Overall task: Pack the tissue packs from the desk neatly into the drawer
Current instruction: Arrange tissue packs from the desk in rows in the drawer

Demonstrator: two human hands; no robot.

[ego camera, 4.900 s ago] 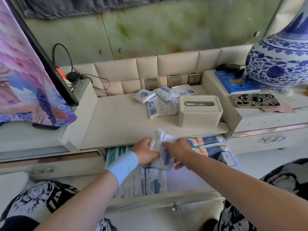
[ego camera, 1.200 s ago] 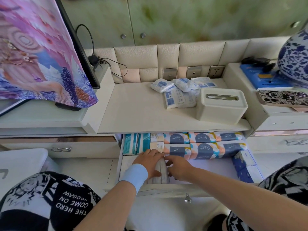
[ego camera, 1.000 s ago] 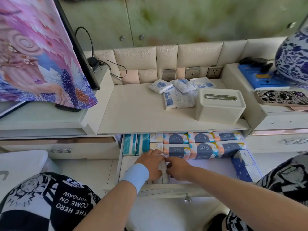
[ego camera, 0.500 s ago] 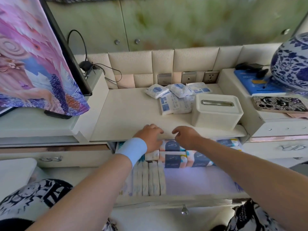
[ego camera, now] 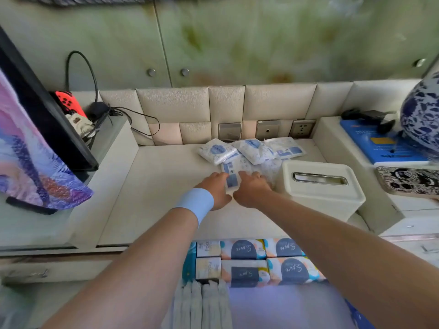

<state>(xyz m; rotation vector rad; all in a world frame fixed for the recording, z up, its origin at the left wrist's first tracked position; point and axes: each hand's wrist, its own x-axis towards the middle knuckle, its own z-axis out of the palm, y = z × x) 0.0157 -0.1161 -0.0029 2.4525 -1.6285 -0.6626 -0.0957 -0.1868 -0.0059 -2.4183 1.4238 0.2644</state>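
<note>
Reaching over the beige desk top (ego camera: 166, 186), both hands close in on one pack at the front of a heap.

1. Far left: the black-framed screen with a pink and purple picture (ego camera: 28, 167) stands well apart from the work.
2. Below the desk edge, the open drawer (ego camera: 285, 309) holds a row of plain white tissue packs set on edge (ego camera: 202, 302). Standing them side by side probably saves width, since the drawer floor to their right is bare.
3. The left hand (ego camera: 215, 188), above a pale blue wristband (ego camera: 196, 203), touches the left edge of the flat white tissue pack with a blue label (ego camera: 232, 180). This pack lies on the desk, not yet in the drawer.
4. The right hand (ego camera: 251, 188) covers the pack's right side. The hands flank it, apparently to lift it level.
5. The backs of both hands hide the fingertips. It cannot be told whether either grasp is closed.
6. Behind the hands, the loose heap of soft white packs with blue oval labels (ego camera: 249, 150) awaits packing.
7. At the rear of the drawer, orange and navy printed packs (ego camera: 244, 264) lie flat in two rows.
8. The white rectangular tissue box with a metal slot (ego camera: 318, 186) stands just beside the heap and limits access from the right.
</note>
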